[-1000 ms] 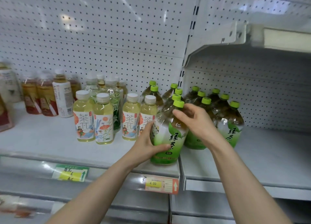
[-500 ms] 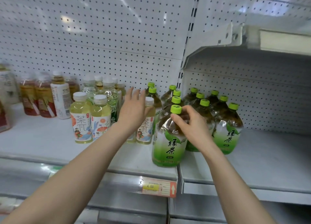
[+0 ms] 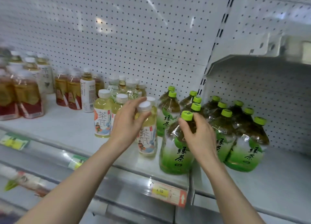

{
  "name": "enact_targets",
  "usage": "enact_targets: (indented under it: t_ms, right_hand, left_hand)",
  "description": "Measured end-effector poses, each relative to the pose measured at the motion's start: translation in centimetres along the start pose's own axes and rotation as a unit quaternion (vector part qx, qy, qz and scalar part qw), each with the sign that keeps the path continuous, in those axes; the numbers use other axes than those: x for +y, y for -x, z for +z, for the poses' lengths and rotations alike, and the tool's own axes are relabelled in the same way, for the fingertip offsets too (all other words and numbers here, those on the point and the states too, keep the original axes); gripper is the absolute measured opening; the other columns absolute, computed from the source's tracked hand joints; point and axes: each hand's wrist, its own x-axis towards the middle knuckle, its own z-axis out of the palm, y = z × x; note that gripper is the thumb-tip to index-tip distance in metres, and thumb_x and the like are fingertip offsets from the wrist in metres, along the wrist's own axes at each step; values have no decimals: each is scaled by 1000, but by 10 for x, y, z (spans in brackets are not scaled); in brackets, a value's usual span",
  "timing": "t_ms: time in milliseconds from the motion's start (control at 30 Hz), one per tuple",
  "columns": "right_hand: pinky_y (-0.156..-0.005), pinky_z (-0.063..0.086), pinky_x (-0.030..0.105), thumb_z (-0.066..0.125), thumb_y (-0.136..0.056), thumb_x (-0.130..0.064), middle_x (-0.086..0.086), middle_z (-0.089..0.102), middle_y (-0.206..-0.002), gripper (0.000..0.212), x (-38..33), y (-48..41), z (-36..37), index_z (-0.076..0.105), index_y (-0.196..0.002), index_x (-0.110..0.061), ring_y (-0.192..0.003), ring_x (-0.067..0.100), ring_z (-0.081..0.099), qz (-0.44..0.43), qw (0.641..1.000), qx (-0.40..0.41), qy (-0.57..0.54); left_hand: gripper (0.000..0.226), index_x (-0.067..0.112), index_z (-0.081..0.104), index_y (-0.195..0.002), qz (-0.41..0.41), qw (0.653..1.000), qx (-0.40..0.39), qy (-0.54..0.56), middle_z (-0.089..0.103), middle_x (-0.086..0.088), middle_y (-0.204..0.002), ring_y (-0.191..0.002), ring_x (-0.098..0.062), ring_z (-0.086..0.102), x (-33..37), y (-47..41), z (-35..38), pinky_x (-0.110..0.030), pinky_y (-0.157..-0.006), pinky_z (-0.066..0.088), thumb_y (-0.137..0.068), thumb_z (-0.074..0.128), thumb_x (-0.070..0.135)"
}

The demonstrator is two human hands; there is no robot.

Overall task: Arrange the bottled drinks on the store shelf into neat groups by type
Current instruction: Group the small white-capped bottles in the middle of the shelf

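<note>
While the right hand (image 3: 199,137) grips the neck of a large green-tea bottle (image 3: 176,149) at the shelf (image 3: 70,128) front to steady it, the left hand (image 3: 128,123) clasps a white-capped bottle (image 3: 147,134) just left of it — keeping the types apart.

Shelf (image 3: 55,129) bears bottles (image 3: 242,139) (upright).

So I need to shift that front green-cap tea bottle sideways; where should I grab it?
Grip the front green tea bottle at its narrow neck under the cap, from above and the right, as the right hand does. The wide body is hemmed in by neighbours.
</note>
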Motion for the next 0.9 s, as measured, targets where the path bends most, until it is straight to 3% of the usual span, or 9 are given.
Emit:
enact_targets:
  t_ms: [100,300,367,467,733,900]
  right_hand:
    - [-73,41,28,48,-98,-49,-15,56,-90,23,-16,-1,23,57,-99,-27,-82,7,54,-11,999,2,-35]
    - [-74,34,29,43,-100,-47,-2,58,-101,34,-36,-19,57,56,-108,-17,-96,18,56,7,1000,23,3]
    - [-89,39,36,42,-102,-44,9,57,-123,43,-39,-25,64,52,-126,-9,-117,26,53,53,998,24,9]
    - [-107,31,33,40,-104,-37,14,44,-145,52,-48,-36,76,39,-141,-1,-134,26,39,111,993,25,-12]
    - [-114,27,36,39,-103,-38,19,36,-151,58,-50,-64,109,33,-146,1,-140,30,33,154,984,72,61]
    - [-113,29,41,51,-99,-28,20,35,-149,56,-60,-58,111,31,-147,-5,-139,33,32,139,978,117,100]
  left_hand:
    - [49,29,59,-130,-25,999,23,14,66,7,-121,-107,-14,64,-2,6,-34,-44,-90,54,-85,63,48]
    - [49,31,59,-129,-28,997,65,-22,65,8,-119,-103,-15,65,-14,21,-74,-47,-87,55,-83,63,47]
    - [45,28,58,-130,-23,997,64,-42,62,9,-119,-101,-18,65,-21,22,-82,-48,-85,54,-87,66,36]
    - [43,24,59,-130,-17,997,63,-49,63,6,-119,-101,-20,64,-36,21,-93,-49,-85,54,-89,68,27]
    - [43,21,60,-129,8,999,32,-26,60,11,-116,-103,-17,62,-73,-6,-130,-45,-90,52,-88,68,25]
    - [43,21,59,-130,17,999,6,-38,59,9,-118,-104,-17,61,-104,-20,-147,-46,-90,52,-88,68,27]
